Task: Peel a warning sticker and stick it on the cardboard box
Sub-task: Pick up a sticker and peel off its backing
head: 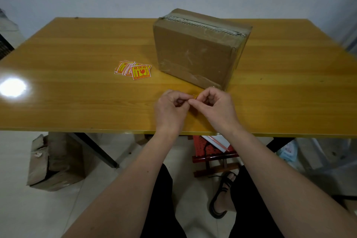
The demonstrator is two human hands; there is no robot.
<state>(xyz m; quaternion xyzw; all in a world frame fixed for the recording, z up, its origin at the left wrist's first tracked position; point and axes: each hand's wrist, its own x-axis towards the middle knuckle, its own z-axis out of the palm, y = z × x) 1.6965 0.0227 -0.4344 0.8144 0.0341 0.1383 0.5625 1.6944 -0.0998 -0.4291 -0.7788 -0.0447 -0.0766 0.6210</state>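
We pinch a sticker (193,97), mostly hidden, between the fingers of our left hand (170,109) and right hand (216,107) near the box (195,52).

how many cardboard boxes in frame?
2. One taped cardboard box stands on the table, right of the sticker pile. One torn box sits on the floor under the table's left side. Clutter at right may hide more.

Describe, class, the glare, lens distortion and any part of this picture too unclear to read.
Head view: a bright white glare patch on the glossy table at left; wide-angle bending curves the table's edges; dim, soft light overall; the sticker pinched between left hand and right hand is mostly hidden and unreadable.
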